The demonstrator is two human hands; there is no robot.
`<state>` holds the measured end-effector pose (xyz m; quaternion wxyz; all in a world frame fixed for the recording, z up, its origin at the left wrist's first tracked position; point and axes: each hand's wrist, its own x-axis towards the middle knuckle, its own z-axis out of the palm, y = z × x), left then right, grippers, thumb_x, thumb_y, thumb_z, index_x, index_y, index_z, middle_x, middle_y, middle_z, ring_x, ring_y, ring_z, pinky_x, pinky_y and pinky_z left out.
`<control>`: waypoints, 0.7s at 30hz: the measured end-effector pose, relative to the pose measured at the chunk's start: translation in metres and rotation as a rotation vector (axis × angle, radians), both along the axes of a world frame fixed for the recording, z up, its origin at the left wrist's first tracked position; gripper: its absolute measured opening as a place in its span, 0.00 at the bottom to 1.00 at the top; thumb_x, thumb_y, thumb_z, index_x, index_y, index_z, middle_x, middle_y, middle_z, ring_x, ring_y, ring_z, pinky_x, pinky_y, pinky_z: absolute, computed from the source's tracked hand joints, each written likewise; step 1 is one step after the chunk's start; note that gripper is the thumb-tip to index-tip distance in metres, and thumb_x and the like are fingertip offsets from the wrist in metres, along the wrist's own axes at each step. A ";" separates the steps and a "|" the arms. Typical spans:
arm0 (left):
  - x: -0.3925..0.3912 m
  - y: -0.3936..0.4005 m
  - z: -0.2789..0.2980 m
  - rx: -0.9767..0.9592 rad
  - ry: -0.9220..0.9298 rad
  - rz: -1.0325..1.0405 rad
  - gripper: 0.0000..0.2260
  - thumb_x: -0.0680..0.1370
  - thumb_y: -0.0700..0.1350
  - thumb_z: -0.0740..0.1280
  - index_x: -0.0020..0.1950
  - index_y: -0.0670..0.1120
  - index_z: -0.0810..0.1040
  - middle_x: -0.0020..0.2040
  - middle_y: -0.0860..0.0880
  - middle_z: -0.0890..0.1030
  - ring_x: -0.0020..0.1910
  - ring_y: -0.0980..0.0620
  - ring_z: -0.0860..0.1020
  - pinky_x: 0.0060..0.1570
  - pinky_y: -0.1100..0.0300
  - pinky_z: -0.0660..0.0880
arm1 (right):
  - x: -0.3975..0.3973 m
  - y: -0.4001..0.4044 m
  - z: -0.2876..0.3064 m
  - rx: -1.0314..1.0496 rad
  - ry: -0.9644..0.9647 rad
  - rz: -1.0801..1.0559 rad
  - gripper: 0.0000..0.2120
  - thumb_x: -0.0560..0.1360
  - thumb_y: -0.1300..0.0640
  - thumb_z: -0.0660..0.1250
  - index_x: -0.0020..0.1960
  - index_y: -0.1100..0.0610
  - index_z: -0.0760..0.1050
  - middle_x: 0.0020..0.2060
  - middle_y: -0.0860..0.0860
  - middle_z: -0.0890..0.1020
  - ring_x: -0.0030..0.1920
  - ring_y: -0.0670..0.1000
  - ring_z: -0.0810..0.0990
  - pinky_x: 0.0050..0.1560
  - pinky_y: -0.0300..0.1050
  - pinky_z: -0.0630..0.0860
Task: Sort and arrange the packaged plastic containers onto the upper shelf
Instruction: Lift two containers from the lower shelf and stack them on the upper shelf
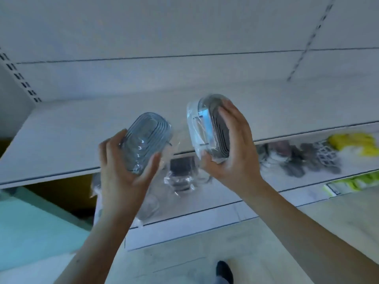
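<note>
Head view shows two bare hands held up in front of a white shelf unit, each one holding a container wrapped in clear plastic.

Left hand (123,167) is closed around a clear oval container (144,141) with ring lines on its bottom. Its thumb presses one side and its fingers curl round the other. That container tilts, with its bottom facing the camera.

Right hand (230,148) grips a second packaged container (209,128) — this one is clear with a dark grey part, and its wrap looks shiny. It stands up on its edge, with the fingers spread over the dark side and the thumb under the lower end. The two containers are near each other but not touching.

Just behind both hands is the upper shelf (82,136), a wide white board. Both containers are in the air in front of it, not on it.

Below the hands, on the lower shelf (276,181), lie more plastic-wrapped packs (181,175) — they are blurry. Further to the right of the right hand sit some dark blurry things (297,160) and something yellow (354,143). Down by the arms, a dark shoe (224,271) stands on the pale floor.
</note>
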<state>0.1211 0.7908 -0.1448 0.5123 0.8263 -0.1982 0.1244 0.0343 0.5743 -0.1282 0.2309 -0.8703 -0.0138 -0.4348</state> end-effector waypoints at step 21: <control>-0.013 -0.458 0.028 0.260 0.180 0.044 0.36 0.76 0.62 0.67 0.77 0.44 0.61 0.68 0.38 0.66 0.67 0.37 0.66 0.65 0.42 0.66 | -0.051 -0.423 0.011 0.116 0.370 -0.294 0.36 0.72 0.43 0.67 0.77 0.53 0.64 0.76 0.44 0.63 0.75 0.43 0.61 0.66 0.36 0.66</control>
